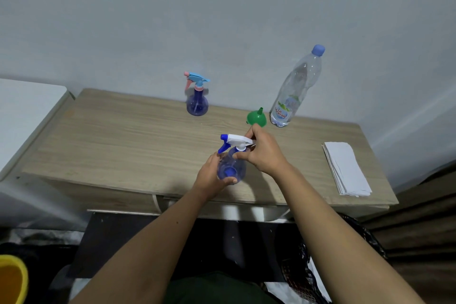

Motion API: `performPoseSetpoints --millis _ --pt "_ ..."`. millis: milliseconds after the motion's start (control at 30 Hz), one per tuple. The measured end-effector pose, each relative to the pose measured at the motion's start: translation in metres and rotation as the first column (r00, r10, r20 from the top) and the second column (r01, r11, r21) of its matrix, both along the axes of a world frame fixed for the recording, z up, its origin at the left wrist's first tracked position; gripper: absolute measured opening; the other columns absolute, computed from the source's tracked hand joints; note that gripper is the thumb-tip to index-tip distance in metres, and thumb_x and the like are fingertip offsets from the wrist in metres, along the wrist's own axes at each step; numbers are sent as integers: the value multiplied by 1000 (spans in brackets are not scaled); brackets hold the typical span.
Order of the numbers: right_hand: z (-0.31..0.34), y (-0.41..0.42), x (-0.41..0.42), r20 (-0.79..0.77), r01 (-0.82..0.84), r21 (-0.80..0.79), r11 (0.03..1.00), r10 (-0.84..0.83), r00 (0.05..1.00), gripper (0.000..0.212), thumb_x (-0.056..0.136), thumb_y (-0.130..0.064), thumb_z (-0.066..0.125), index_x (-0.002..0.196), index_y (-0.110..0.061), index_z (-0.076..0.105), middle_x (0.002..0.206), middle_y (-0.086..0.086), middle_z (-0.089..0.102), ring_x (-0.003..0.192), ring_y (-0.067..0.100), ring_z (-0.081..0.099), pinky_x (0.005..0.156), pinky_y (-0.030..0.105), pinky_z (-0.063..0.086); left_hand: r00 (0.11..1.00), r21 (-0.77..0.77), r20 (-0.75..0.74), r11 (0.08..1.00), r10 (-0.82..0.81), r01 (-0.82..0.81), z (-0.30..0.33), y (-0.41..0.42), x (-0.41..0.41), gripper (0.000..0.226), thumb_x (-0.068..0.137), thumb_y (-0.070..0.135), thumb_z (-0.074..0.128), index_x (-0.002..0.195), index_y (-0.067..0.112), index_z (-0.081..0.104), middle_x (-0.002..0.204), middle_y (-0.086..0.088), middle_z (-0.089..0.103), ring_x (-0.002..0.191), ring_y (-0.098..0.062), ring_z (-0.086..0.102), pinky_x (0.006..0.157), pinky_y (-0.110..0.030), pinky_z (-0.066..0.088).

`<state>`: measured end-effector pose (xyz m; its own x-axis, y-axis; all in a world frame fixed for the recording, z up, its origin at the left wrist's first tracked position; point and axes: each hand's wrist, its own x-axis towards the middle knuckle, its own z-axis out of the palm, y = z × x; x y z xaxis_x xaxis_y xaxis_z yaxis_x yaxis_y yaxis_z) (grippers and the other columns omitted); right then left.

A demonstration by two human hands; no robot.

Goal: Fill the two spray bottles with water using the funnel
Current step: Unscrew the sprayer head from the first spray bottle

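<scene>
At the near edge of the wooden desk (118,145), I note the left hand (211,175) wrapped around the round body of the blue spray bottle (231,166), while the right hand (262,153) pinches its white trigger head (238,140) at the collar, apparently to unscrew it. Both hands are clenched on this one bottle.

The second spray bottle (197,99), with a pink-and-blue head, stands capped near the wall. A green funnel (257,117) sits mouth-down beside the capped Le Minerale water bottle (293,91), well clear of the hands.

Risks, in my judgement: the bottle is close to the desk edge, so a slip during twisting could drop it. The dip tube may drip or snag when lifted. Folded tissues (345,168) lie to the right, within splash range once pouring starts.
</scene>
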<state>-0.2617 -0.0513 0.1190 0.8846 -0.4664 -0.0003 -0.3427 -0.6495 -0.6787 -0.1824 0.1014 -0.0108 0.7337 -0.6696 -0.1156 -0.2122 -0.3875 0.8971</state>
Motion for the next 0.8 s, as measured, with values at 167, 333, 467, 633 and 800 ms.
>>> performPoseSetpoints --millis 167,333,467,633,800 --pt "-5 -5 -6 22 2 69 998 -4 1000 44 73 -4 86 89 -27 53 82 -1 71 68 18 68 67 40 58 1000 0 -3 1000 -3 3 -1 -1 1 82 67 37 92 138 33 50 135 6 61 121 -15 63 102 -44 56" --pt "-5 2 -10 57 55 100 993 -61 997 48 69 -8 95 91 -17 54 74 -8 66 54 -4 58 54 11 40 1000 -9 27 1000 1 -1 -4 0 0 74 70 29 94 131 31 52 131 7 60 119 -14 62 102 -42 55" --pt "-7 0 -11 71 62 104 993 -70 995 41 73 -4 87 88 -25 55 82 -3 73 68 10 68 66 33 55 999 -1 32 1000 7 -7 -5 -1 0 74 71 29 95 129 32 50 128 10 57 116 -11 61 102 -39 55" --pt "-6 8 -10 83 72 97 993 -80 993 50 69 -17 97 88 -23 51 82 -6 68 63 8 61 58 15 45 999 -1 37 1000 -2 2 -7 -1 1 75 70 30 95 131 28 53 129 9 59 117 -13 62 102 -42 56" --pt "-8 3 -11 62 56 120 991 -64 996 42 74 -6 85 96 -26 55 91 1 71 79 28 70 76 50 60 1000 -2 10 1000 11 -11 -6 -2 0 78 71 30 95 133 35 47 135 8 58 122 -14 61 104 -40 55"
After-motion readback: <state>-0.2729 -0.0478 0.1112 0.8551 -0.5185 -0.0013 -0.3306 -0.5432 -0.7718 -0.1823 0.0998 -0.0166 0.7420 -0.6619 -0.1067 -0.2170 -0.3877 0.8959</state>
